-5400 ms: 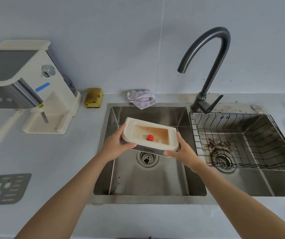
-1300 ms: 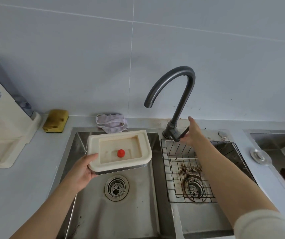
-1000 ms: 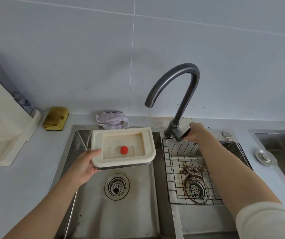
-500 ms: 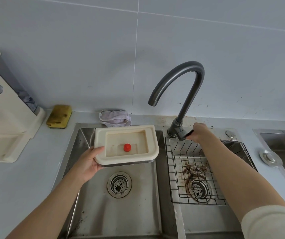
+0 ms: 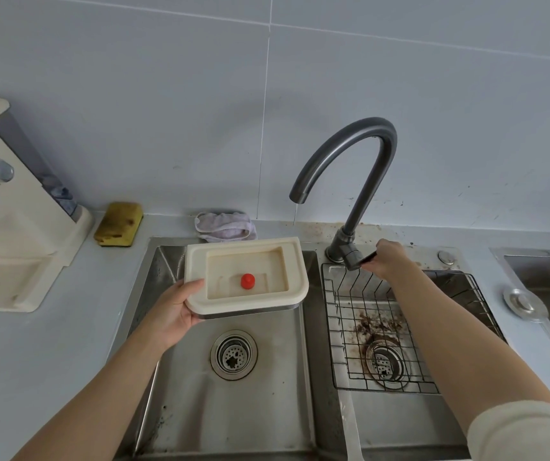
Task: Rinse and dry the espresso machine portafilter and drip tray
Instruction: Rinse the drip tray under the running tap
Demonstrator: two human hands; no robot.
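**While the tap (image 5: 380, 144) barely trickles, the tray (image 5: 197, 261) waits**

Because the flow is thin, the right hand (image 5: 388, 257) grips the lever (image 5: 366, 257), likely to open it further. The left hand (image 5: 174, 314) grips the tray's edge, holding it level over the sink (image 5: 267, 410).

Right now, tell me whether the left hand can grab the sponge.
Probably not yet: the left hand grips the tray. The sponge lies uncovered on the counter nearby, so the way looks free once the tray is put down.

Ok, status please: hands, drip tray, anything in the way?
Left hand holds drip tray over sink. Right hand grips faucet lever. Thin trickle at spout, path clear.
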